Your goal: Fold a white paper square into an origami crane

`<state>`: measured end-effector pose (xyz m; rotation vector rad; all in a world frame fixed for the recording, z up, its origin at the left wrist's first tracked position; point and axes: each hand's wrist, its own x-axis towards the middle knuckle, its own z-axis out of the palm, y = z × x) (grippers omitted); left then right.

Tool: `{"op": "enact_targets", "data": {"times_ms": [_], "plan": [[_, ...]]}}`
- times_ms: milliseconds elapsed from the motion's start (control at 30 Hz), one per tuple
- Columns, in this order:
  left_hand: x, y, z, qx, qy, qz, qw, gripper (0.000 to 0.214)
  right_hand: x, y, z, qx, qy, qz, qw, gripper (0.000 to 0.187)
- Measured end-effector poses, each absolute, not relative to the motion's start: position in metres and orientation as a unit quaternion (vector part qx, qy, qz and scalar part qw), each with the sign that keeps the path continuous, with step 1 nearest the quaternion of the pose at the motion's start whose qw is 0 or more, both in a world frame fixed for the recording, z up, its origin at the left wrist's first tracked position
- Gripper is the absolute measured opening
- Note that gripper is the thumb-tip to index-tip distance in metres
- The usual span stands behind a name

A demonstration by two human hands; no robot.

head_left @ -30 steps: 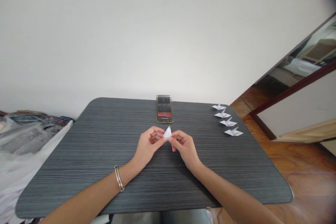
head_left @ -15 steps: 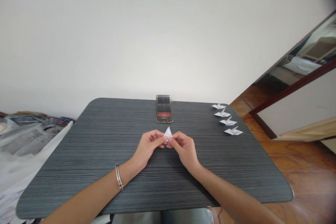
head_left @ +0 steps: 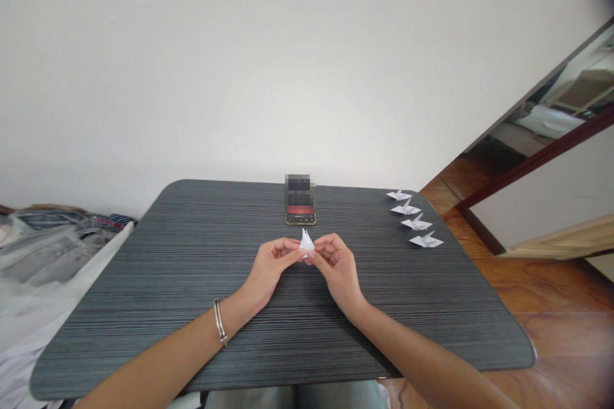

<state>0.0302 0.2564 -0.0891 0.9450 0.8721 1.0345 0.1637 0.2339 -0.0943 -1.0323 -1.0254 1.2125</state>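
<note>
A small piece of folded white paper (head_left: 306,241) is held above the middle of the table, its pointed tips upward. My left hand (head_left: 271,268) pinches its left lower side between thumb and fingers. On the other side, my right hand (head_left: 338,271) is closed on the right lower part in the same kind of pinch. Both thumbs face me and almost meet at the bottom of the paper. The fingertips behind it are partly hidden. A silver bangle (head_left: 220,321) circles my left wrist.
Several folded white paper birds (head_left: 416,222) stand in a row along the right side of the dark table (head_left: 158,268). A phone (head_left: 300,201) with a blurred screen is propped just beyond my hands. Bundled clothes and plastic (head_left: 52,249) lie left of the table, and a mirror (head_left: 551,108) leans at right.
The upper tips of the folded paper have spread apart and tilt slightly to the left. Both hands keep their pinch in nearly the same spot.
</note>
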Motion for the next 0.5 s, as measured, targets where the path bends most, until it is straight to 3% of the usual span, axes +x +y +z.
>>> {"op": "enact_targets", "data": {"times_ms": [400,500], "plan": [[0.0302,0.258,-0.0876,0.42,0.398,0.462,0.672,0.022,0.1646,0.235,-0.1002,-0.441,-0.475,0.507,0.568,0.027],[0.0302,0.2572,-0.0863,0.44,0.405,0.461,0.655,0.021,0.1654,0.2375,-0.1006,-0.449,-0.46,0.525,0.559,0.02]]}}
